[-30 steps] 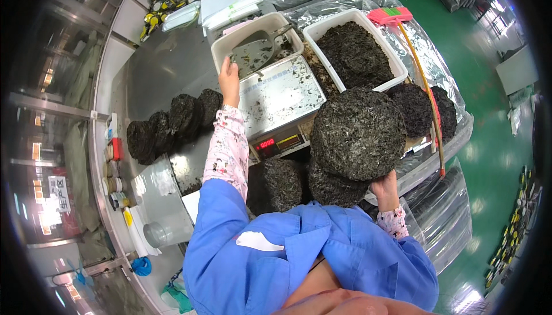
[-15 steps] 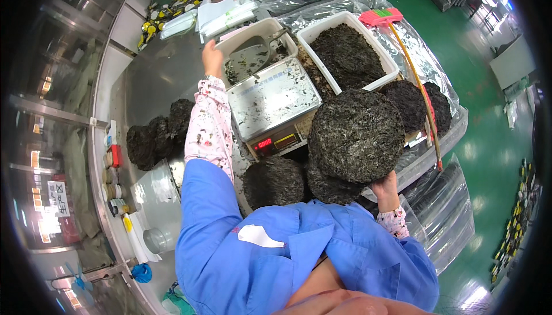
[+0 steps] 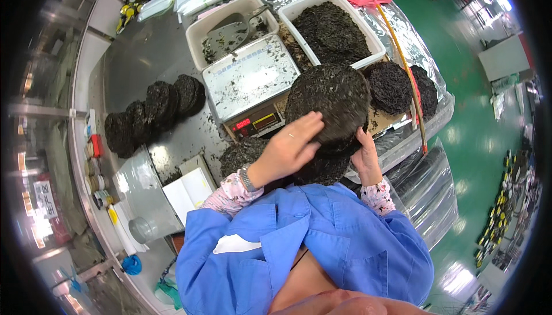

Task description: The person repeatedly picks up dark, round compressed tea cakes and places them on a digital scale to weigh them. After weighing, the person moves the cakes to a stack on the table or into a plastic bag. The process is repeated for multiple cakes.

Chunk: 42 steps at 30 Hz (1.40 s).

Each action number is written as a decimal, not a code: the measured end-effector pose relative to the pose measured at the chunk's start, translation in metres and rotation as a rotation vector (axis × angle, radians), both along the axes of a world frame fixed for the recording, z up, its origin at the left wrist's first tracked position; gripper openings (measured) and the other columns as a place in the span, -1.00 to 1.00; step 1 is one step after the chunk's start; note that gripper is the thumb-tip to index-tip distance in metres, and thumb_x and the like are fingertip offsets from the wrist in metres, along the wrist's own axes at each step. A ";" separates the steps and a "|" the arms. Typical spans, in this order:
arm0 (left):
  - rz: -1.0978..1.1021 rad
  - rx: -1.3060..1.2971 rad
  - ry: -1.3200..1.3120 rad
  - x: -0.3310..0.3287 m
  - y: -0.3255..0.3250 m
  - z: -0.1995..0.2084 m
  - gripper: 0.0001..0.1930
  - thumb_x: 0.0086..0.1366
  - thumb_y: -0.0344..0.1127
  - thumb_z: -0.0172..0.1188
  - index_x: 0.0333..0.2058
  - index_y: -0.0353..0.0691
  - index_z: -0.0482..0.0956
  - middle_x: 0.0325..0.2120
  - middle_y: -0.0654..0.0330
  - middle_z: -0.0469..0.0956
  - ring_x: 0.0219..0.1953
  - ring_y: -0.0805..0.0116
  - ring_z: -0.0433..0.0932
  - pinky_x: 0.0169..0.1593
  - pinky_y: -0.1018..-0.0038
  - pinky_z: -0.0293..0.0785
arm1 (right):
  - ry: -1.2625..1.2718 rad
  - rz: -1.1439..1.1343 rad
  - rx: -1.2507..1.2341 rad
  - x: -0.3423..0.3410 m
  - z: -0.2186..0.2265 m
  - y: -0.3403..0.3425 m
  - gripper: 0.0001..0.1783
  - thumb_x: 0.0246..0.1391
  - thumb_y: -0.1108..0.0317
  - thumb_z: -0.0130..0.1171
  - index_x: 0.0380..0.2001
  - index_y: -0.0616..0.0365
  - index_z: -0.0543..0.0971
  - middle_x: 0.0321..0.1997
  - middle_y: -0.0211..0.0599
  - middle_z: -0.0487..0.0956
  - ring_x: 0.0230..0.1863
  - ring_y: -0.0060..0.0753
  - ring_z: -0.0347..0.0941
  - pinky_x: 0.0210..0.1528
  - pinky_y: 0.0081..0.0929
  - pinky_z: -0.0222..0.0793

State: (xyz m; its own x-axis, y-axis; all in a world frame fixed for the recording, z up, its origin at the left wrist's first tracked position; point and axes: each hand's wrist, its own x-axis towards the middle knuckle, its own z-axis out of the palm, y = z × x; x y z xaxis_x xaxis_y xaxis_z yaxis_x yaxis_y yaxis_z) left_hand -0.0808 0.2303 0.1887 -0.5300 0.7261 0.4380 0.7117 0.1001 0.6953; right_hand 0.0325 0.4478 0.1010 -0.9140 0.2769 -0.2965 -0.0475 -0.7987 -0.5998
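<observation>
A round cake of dark, dried leaf-like flakes (image 3: 336,88) is tilted up in front of my chest. My right hand (image 3: 366,157) grips its lower right edge, with the thumb showing and the other fingers partly hidden. My left hand (image 3: 290,148) is laid on the cake's lower left face, its fingers stretched out and slightly blurred. Beneath them are more dark cakes (image 3: 238,155), partly covered by my hands. A scale (image 3: 253,73) with a flake-strewn metal plate and a lit red display stands just beyond my left hand.
Behind the scale stands a pale tub (image 3: 198,44) holding a scoop and loose flakes. A white tray (image 3: 376,47) of dark flakes is at its right. Several cakes (image 3: 160,101) lean in a row at left; others (image 3: 391,88) lie at right by a thin stick (image 3: 402,56).
My left hand has come back from the pale tub's rim to the cake's face. The cake has tilted in my right hand's hold, and the whole view has shifted.
</observation>
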 end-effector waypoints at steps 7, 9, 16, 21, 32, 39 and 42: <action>0.610 0.828 -0.987 -0.079 -0.077 -0.047 -0.72 0.46 -0.19 0.03 -0.08 -0.32 0.48 -0.35 0.41 0.49 -0.37 0.62 0.42 -0.34 0.59 0.36 | 0.043 -0.003 -0.149 0.003 -0.013 0.007 -0.41 0.19 0.18 0.22 0.19 0.23 0.35 0.19 -0.23 0.47 0.18 -0.23 0.41 0.27 -0.20 0.31; 0.803 0.494 -0.959 -0.099 -0.107 -0.106 -0.54 0.44 -0.02 0.03 0.01 -0.36 0.40 -0.18 0.25 0.49 -0.16 0.48 0.47 -0.09 0.50 0.41 | 0.052 0.004 -0.119 0.003 -0.015 0.009 -0.41 0.19 0.17 0.23 0.19 0.23 0.35 0.19 -0.24 0.46 0.20 -0.24 0.39 0.29 -0.19 0.28; 0.085 -0.201 0.081 0.030 -0.002 -0.009 -0.07 0.10 -0.03 0.40 0.32 -0.34 0.13 0.33 -0.14 0.10 0.41 -0.08 -0.01 0.41 0.15 -0.05 | 0.110 0.067 0.021 0.004 0.008 -0.008 -0.27 0.18 0.09 0.23 0.25 0.29 0.23 0.27 -0.18 0.38 0.26 -0.22 0.33 0.32 -0.18 0.24; 0.093 -0.175 0.193 0.044 0.010 -0.017 -0.22 0.05 -0.18 0.39 0.22 -0.36 0.32 0.27 -0.12 0.23 0.32 -0.10 0.20 0.32 0.12 0.20 | 0.132 0.057 0.040 0.013 0.001 -0.007 -0.24 0.14 0.12 0.27 0.26 0.30 0.23 0.27 -0.17 0.38 0.25 -0.21 0.34 0.31 -0.20 0.25; 0.512 0.573 -0.558 0.013 -0.054 0.002 -0.58 0.45 -0.18 -0.01 0.13 -0.37 0.38 0.04 0.05 0.49 0.07 0.28 0.49 0.17 0.28 0.40 | 0.071 0.019 -0.095 0.028 -0.029 0.004 -0.29 0.14 0.04 0.26 0.23 0.17 0.31 0.25 -0.27 0.42 0.26 -0.19 0.32 0.33 -0.11 0.21; 0.546 0.965 -0.849 -0.040 -0.093 -0.038 -0.55 0.51 -0.10 -0.11 0.16 -0.35 0.32 0.07 0.14 0.47 0.04 0.38 0.49 0.11 0.36 0.43 | 0.148 0.053 -0.206 0.030 -0.024 0.008 -0.32 0.22 -0.09 0.06 0.25 0.12 0.34 0.30 -0.22 0.38 0.31 -0.14 0.28 0.36 -0.08 0.17; 0.702 0.155 -0.093 -0.050 -0.087 -0.052 -0.50 0.44 -0.16 0.01 0.21 -0.37 0.25 0.15 -0.08 0.39 0.22 0.05 0.35 0.29 0.19 0.20 | 0.122 0.041 -0.158 0.025 -0.020 0.005 -0.35 0.25 -0.02 0.07 0.27 0.12 0.30 0.32 -0.24 0.36 0.30 -0.15 0.28 0.37 -0.08 0.16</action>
State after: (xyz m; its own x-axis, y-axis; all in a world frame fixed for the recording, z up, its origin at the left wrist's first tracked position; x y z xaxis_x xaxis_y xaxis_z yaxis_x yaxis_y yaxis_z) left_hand -0.1308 0.1430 0.1366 -0.8889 0.1339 0.4381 0.4524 0.4075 0.7933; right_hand 0.0576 0.4528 0.0808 -0.9554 0.1975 -0.2197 -0.0776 -0.8852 -0.4586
